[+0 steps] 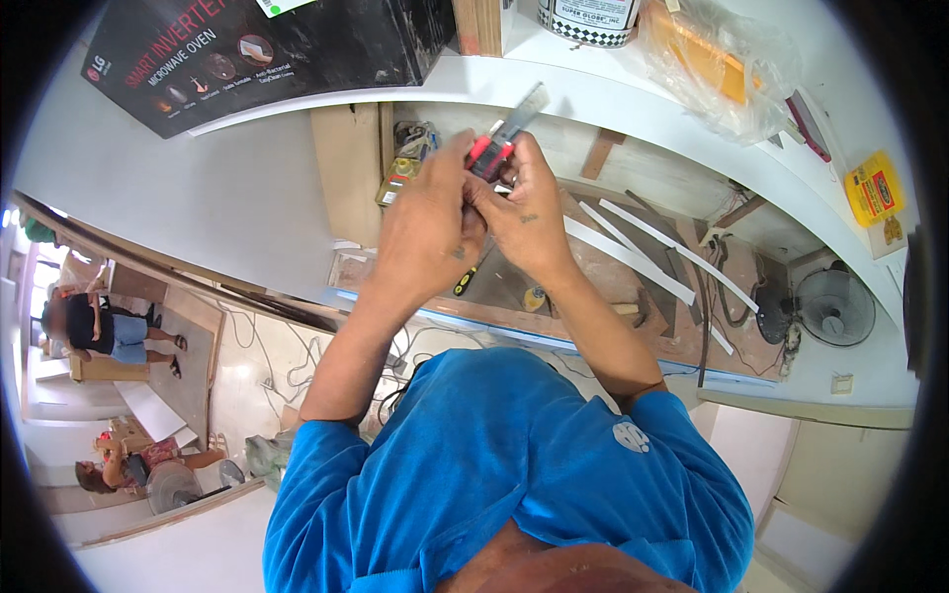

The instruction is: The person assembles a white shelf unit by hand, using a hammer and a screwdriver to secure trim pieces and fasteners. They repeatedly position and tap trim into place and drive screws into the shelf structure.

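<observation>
Both hands meet in front of me above the open cavity below the white counter. Between them is a tool with a red-and-black handle and a flat grey blade (pixel 522 114); blur hides its exact kind. My left hand (pixel 425 229) is closed at the handle's left side, its fingertips partly hidden. My right hand (pixel 524 215) pinches the handle from the right, its thumb bent across toward the left hand. The blade points up and away to the right. Beneath the hands lies a yellow-and-black handled tool (pixel 466 281), partly covered by my left wrist.
A black microwave box (pixel 267 59) stands far left on the counter (pixel 395 89). A can (pixel 590 22), plastic-wrapped orange item (pixel 707 64) and yellow tub (pixel 874 190) stand right. White strips (pixel 633 259) and a fan (pixel 835 306) lie below. Two people are at left.
</observation>
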{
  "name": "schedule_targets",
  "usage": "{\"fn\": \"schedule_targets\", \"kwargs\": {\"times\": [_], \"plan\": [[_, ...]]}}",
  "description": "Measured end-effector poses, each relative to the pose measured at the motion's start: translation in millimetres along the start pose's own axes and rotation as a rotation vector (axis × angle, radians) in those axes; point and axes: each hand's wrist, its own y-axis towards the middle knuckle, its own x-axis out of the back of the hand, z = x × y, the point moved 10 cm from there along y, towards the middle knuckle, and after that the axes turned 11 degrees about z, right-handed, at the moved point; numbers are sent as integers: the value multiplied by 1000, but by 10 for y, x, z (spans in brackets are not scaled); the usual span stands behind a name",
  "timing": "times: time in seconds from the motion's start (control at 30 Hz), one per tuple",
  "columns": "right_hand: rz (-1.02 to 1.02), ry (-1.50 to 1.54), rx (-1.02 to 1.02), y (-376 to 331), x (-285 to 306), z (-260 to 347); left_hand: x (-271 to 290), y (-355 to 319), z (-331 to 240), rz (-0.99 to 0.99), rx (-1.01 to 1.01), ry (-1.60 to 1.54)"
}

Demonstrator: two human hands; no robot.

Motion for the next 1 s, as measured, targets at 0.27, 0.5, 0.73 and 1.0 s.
{"fn": "schedule_targets", "kwargs": {"times": [0.27,0.5,0.73,1.0], "plan": [[148,-130,-114,418,56,77,383,184,31,67,30,472],[89,-209,-51,639,67,96,553,287,41,114,111,601],[74,-201,1,677,17,94,619,299,-18,114,79,564],[94,-220,-45,741,-79,95,698,302,-5,162,134,552]]}}
